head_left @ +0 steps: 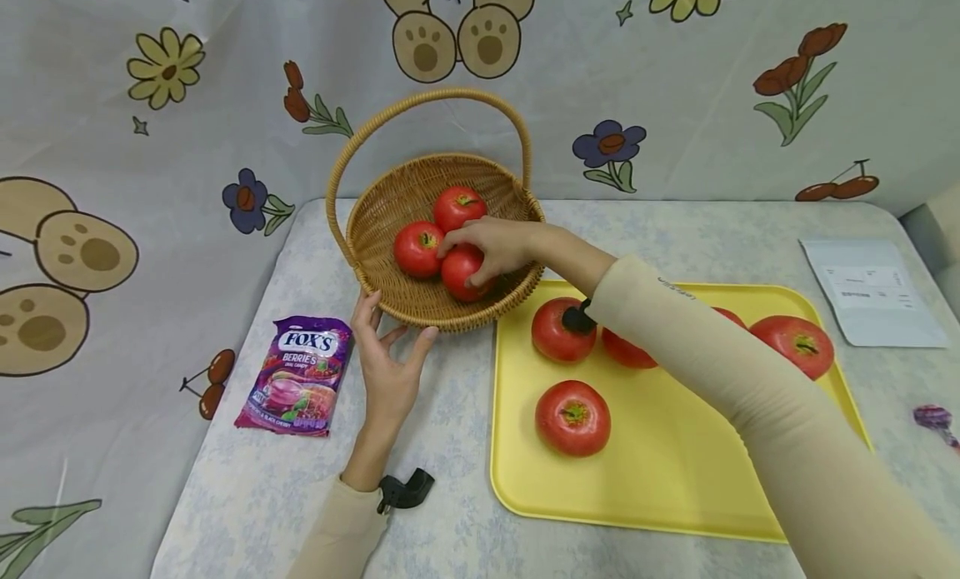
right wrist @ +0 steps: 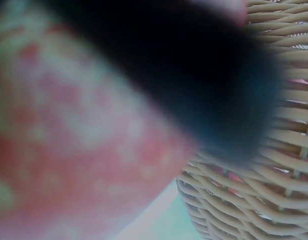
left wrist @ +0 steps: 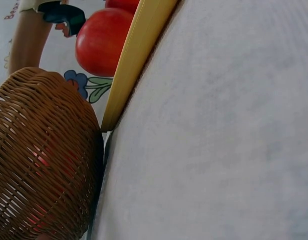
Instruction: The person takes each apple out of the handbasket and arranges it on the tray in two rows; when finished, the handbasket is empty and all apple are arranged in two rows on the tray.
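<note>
In the head view, my right hand reaches into the wicker basket and grips a red apple from above. Two more apples, one on the left and one behind, lie against it. My left hand touches the basket's near left side, fingertips at the rim and thumb spread below it. Red shows through the basket's weave in the left wrist view. A blurred red surface and a dark shape cover much of the right wrist view, with the basket's side at the right.
A yellow tray with several apples, one near its left edge, lies under my right arm. A purple candy bag is left of my left hand. At the right are a pale packet and a wrapped lollipop. A patterned cloth hangs behind.
</note>
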The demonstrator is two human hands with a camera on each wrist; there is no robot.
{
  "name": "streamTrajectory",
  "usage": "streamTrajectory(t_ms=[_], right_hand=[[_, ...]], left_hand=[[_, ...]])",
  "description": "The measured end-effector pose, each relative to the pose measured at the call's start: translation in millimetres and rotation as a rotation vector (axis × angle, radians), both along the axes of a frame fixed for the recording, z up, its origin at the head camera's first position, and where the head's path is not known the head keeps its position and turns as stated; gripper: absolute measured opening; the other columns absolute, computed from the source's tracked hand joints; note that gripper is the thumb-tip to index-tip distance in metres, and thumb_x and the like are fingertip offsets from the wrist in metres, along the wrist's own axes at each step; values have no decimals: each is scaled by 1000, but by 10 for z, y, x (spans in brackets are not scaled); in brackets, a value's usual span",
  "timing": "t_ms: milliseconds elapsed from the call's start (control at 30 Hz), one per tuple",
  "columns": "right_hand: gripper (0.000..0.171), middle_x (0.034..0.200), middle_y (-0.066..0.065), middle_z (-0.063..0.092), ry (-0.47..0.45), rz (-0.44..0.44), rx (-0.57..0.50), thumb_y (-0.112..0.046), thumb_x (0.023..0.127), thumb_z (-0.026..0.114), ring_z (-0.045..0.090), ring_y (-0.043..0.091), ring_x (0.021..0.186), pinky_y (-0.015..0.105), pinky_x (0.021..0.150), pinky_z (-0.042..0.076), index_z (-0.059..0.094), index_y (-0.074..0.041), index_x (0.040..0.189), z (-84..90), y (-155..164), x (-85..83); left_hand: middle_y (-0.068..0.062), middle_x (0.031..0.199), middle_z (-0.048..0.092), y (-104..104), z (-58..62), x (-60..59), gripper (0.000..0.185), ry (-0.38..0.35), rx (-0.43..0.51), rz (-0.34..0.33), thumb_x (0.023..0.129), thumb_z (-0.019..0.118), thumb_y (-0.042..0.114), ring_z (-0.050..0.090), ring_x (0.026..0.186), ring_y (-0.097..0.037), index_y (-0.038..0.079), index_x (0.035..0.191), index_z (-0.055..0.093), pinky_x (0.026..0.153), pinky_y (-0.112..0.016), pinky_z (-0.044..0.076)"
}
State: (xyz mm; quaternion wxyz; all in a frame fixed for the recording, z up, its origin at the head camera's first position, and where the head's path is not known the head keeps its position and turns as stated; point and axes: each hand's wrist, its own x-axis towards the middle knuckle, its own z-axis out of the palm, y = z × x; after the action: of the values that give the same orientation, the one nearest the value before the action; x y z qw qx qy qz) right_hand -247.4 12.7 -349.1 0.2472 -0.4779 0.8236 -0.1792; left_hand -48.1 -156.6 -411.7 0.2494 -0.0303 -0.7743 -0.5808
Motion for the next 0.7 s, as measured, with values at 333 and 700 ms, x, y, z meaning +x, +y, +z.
streamTrajectory(t_ms=[333,700], right_hand=[[51,125,3,58,-85,-23,19,-20,80,78,54,18,116,35,103,43,54,-20,124,9,-22,16],[56,128,-1,55,-11,15,-152,-23,77,81,51,16,122,36,105,43,52,-16,125,63,17,8]], left_hand=[[-5,163,9,-100,-250,-64,80,7,-9,9,86,74,8,27,146,-33,4,149,24,94,-51,47],[-13,163,9,-69,-169,-53,77,6,3,8,88,72,8,25,144,-42,3,148,24,94,-51,46]])
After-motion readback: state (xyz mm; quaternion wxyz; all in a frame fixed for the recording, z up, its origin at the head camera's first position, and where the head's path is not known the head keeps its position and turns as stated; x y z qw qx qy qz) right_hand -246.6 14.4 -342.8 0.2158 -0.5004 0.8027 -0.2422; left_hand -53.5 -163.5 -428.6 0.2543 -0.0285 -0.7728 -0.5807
